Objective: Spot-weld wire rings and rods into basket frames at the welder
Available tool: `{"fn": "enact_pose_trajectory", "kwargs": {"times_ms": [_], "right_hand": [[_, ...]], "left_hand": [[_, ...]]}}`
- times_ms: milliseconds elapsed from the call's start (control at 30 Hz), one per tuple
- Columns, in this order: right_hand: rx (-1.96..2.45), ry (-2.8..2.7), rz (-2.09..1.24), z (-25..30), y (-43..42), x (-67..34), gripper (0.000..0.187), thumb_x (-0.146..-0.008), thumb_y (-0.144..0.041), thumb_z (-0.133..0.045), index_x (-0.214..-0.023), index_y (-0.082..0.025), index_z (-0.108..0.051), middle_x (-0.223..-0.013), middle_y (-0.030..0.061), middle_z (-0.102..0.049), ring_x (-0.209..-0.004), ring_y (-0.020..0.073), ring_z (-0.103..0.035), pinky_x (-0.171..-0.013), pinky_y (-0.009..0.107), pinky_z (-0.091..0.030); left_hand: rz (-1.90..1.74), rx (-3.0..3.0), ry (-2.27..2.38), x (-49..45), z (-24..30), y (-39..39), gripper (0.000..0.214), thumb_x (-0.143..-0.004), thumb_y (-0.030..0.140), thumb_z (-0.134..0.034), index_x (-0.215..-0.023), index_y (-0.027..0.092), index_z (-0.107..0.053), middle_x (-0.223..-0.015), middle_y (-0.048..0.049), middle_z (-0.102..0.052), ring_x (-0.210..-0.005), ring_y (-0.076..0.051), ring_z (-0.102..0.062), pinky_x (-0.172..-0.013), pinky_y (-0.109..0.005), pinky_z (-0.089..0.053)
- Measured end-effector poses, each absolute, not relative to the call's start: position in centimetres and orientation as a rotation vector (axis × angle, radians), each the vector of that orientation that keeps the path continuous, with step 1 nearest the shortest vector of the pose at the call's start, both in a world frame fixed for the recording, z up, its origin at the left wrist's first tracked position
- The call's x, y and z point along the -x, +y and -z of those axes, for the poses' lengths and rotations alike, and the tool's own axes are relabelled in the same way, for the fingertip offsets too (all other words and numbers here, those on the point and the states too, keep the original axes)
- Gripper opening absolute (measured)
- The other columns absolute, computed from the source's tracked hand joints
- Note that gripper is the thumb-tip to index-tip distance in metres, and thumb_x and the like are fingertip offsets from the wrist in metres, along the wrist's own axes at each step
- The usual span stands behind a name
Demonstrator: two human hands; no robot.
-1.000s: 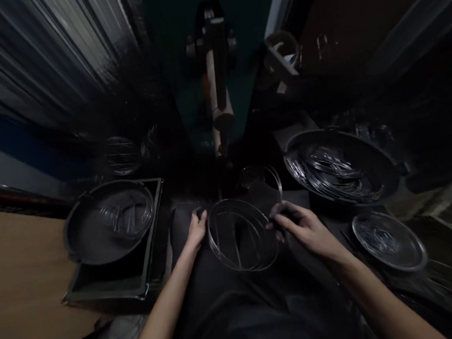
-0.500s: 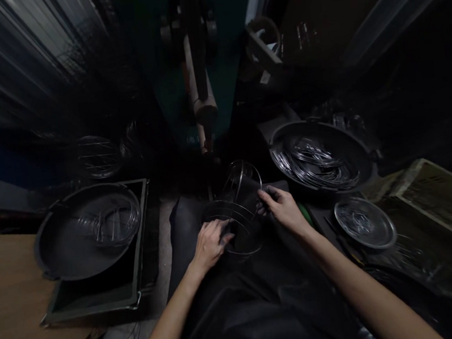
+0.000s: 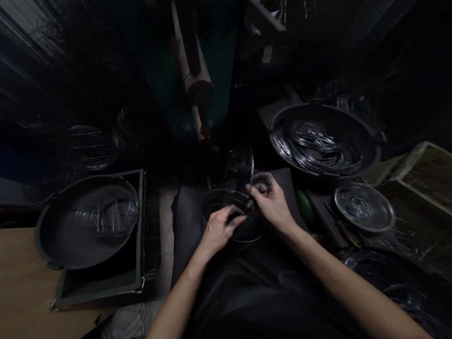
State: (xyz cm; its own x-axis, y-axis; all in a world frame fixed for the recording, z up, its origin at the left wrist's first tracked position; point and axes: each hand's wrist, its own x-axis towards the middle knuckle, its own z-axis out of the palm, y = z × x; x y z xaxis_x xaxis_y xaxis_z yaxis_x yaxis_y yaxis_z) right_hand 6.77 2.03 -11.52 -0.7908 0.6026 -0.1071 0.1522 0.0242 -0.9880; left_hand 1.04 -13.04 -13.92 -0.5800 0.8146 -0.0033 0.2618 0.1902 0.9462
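A wire ring frame (image 3: 224,207) rests on the dark cloth (image 3: 262,294) over my lap. My left hand (image 3: 218,230) pinches its near rim, fingers closed on the wire. My right hand (image 3: 271,201) is closed on the frame's right side, where an upright wire loop (image 3: 241,165) rises from it. The two hands are close together, almost touching. The light is dim and the thin wires are hard to follow.
A large dark pan (image 3: 87,220) with wire frames sits in a tray (image 3: 140,273) at left. At right a big pan (image 3: 323,141) holds coiled wire rings, and a small metal dish (image 3: 363,207) lies nearer. A machine column (image 3: 195,82) stands ahead. A wooden board (image 3: 19,312) is at lower left.
My left hand moved from the frame's left rim to its near side. My right hand came inward and up to the upright loop. The frame now sits closer to the machine.
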Motion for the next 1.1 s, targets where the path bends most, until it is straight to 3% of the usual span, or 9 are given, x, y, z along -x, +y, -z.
{"fn": "enact_pose_trajectory", "kwargs": {"times_ms": [100,200,333,467,600,733,933,1033,1100], "right_hand": [[0.682,-1.988,-1.949,10.9,1.3,-7.6,0.026,-0.080,-0.045,-0.056,-0.087,-0.021,-0.053,-0.072,-0.0008,-0.058,-0.064,0.0133,-0.057,-0.064,0.027,-0.048],[0.602,-2.207,-1.897,10.7,0.8,-8.6,0.021,-0.080,-0.041,-0.058,-0.080,-0.020,-0.054,-0.081,0.0025,-0.059,-0.079,0.0155,-0.056,-0.075,0.028,-0.046],[0.788,-2.015,-1.768,11.3,1.8,-8.4,0.027,-0.074,-0.041,-0.065,-0.081,-0.022,-0.047,-0.070,-0.0025,-0.050,-0.065,0.0122,-0.050,-0.063,0.025,-0.043],[0.869,-1.683,-2.039,11.4,3.8,-8.2,0.028,-0.074,-0.039,-0.063,-0.093,-0.023,-0.049,-0.058,-0.0070,-0.040,-0.049,0.0083,-0.039,-0.046,0.020,-0.034],[0.938,-1.532,-2.319,11.7,3.1,-10.0,0.031,-0.077,-0.038,-0.063,-0.101,-0.021,-0.055,-0.050,-0.0101,-0.025,-0.041,0.0058,-0.022,-0.038,0.018,-0.019],[0.930,-1.702,-2.357,12.4,0.9,-11.2,0.038,-0.083,-0.046,-0.055,-0.111,-0.020,-0.058,-0.049,-0.0089,-0.029,-0.042,0.0065,-0.026,-0.040,0.019,-0.024],[0.705,-2.118,-2.235,12.4,1.0,-9.3,0.035,-0.082,-0.048,-0.056,-0.103,-0.022,-0.067,-0.068,-0.0005,-0.057,-0.057,0.0108,-0.049,-0.053,0.023,-0.042],[0.707,-2.120,-2.206,12.2,1.8,-8.8,0.031,-0.083,-0.044,-0.056,-0.096,-0.019,-0.068,-0.063,-0.0007,-0.057,-0.049,0.0087,-0.047,-0.046,0.021,-0.039],[0.756,-2.073,-2.184,12.0,2.4,-8.8,0.031,-0.082,-0.045,-0.056,-0.092,-0.017,-0.067,-0.064,0.0003,-0.060,-0.044,0.0073,-0.045,-0.041,0.020,-0.036]], "left_hand": [[-1.454,-0.904,1.998,-0.6,14.4,-12.9,0.017,-0.083,0.034,-0.060,-0.081,0.017,-0.062,-0.078,0.0001,-0.063,-0.074,-0.014,-0.058,-0.070,-0.023,-0.044],[-1.541,-0.968,1.995,-0.5,15.0,-13.1,0.016,-0.080,0.034,-0.063,-0.079,0.018,-0.062,-0.079,-0.0004,-0.061,-0.076,-0.014,-0.058,-0.071,-0.024,-0.044],[-1.670,-0.877,2.013,-1.0,15.1,-12.9,0.016,-0.085,0.032,-0.056,-0.094,0.018,-0.057,-0.086,-0.0016,-0.063,-0.078,-0.013,-0.059,-0.073,-0.024,-0.046],[-1.469,-0.825,2.202,0.4,13.9,-13.2,0.036,-0.088,0.034,-0.051,-0.121,0.020,-0.046,-0.075,0.0016,-0.063,-0.063,-0.012,-0.059,-0.063,-0.022,-0.045],[-1.265,-0.862,2.542,3.4,12.1,-13.9,0.025,-0.091,0.037,-0.045,-0.097,0.019,-0.061,-0.077,-0.0007,-0.065,-0.071,-0.013,-0.061,-0.066,-0.021,-0.043],[-1.300,-0.843,2.405,3.5,11.3,-13.1,0.028,-0.093,0.038,-0.041,-0.094,0.017,-0.061,-0.065,0.0020,-0.060,-0.062,-0.011,-0.058,-0.063,-0.020,-0.042],[-1.118,-1.125,2.159,-0.6,12.3,-11.8,0.023,-0.092,0.028,-0.043,-0.098,0.018,-0.062,-0.090,-0.0037,-0.066,-0.081,-0.015,-0.062,-0.074,-0.024,-0.047],[-1.054,-1.354,2.191,-1.5,12.8,-14.4,0.035,-0.092,0.032,-0.044,-0.122,0.017,-0.051,-0.111,-0.0090,-0.060,-0.103,-0.019,-0.057,-0.091,-0.032,-0.045],[-0.876,-1.537,2.231,-1.9,13.6,-16.6,0.054,-0.088,0.036,-0.051,-0.136,0.017,-0.037,-0.124,-0.0126,-0.052,-0.118,-0.024,-0.046,-0.104,-0.043,-0.034]]}}
